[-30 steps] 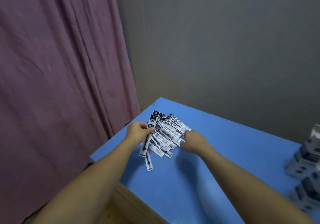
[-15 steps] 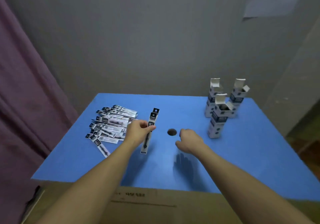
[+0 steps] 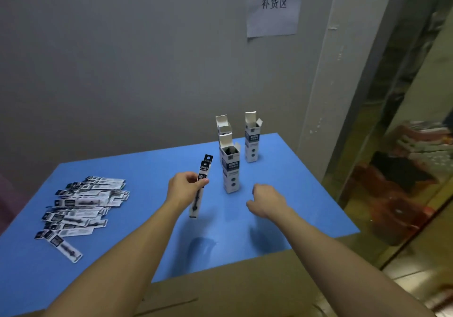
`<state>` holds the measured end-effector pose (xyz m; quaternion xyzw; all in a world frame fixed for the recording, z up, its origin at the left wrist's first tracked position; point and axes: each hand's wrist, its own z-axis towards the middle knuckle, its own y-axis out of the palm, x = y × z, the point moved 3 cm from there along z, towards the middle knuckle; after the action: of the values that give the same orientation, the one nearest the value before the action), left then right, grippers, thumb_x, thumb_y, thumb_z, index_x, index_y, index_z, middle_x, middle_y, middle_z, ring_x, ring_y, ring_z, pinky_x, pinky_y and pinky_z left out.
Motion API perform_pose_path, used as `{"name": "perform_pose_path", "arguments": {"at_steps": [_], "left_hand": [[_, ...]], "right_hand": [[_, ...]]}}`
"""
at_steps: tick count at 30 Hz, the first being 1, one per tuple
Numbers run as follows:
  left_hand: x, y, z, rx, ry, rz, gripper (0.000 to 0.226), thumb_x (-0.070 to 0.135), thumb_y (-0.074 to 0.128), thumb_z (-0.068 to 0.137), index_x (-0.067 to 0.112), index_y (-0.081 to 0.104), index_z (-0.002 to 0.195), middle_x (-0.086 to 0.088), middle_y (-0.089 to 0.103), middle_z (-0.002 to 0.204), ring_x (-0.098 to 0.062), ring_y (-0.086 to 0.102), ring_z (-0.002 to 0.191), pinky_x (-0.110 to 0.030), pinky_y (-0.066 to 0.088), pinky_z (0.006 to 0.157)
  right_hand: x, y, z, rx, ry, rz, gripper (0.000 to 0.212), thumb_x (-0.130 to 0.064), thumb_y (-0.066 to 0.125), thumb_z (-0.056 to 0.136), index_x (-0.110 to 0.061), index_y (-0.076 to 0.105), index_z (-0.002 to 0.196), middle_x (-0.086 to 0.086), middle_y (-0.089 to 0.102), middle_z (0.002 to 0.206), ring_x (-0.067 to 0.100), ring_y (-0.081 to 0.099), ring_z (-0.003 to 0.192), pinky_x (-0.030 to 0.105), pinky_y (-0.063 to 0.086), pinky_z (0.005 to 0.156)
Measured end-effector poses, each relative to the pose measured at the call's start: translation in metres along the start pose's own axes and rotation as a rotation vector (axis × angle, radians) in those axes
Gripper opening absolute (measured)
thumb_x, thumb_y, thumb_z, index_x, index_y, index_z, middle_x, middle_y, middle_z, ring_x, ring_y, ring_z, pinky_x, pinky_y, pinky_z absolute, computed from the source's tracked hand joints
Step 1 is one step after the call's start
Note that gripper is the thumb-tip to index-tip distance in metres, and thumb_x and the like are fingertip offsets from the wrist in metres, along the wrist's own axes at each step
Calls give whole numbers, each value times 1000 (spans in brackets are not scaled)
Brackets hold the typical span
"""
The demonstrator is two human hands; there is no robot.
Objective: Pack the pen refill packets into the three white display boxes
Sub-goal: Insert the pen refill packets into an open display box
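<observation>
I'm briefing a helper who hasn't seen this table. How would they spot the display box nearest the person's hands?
On the blue table, toward its far right side, stand three tall white display boxes with open top flaps. The nearest box stands in front of another, just beyond the left hand holding a refill packet. Its dark open mouth faces the camera.

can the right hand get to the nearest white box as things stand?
Probably yes. The right hand holds nothing and hovers just right of the nearest white cardboard display box, with bare blue tabletop between them. The left hand, holding a black-and-white refill packet, is on the box's other side.
</observation>
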<state>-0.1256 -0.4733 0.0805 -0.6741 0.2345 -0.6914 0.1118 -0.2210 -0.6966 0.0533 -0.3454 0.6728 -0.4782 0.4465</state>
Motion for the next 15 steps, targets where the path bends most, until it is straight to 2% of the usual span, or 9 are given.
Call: {"name": "perform_pose_path", "arguments": {"at_steps": [6, 10, 15], "left_hand": [[24, 52, -13, 74, -45, -3, 22, 29, 79, 86, 12, 71, 74, 4, 61, 65, -16, 51, 64, -26, 37, 56], [33, 75, -26, 158, -92, 30, 24, 31, 75, 89, 8, 72, 83, 2, 61, 70, -8, 48, 60, -22, 31, 53], [32, 81, -31, 230, -115, -36, 24, 29, 78, 87, 10, 71, 73, 0, 63, 66, -19, 54, 71, -28, 39, 59]], "right_hand": [[72, -24, 1, -8, -31, -15, 38, -34, 54, 92, -9, 53, 121, 10, 56, 124, 31, 56, 113, 39, 51, 89], [108, -33, 8, -12, -73, -42, 36, -32, 54, 92, -9, 53, 119, 10, 57, 121, 30, 57, 109, 36, 50, 84], [122, -36, 21, -59, -155, -63, 39, -32, 53, 92, -8, 53, 122, 11, 56, 125, 31, 56, 113, 38, 50, 88]]}}
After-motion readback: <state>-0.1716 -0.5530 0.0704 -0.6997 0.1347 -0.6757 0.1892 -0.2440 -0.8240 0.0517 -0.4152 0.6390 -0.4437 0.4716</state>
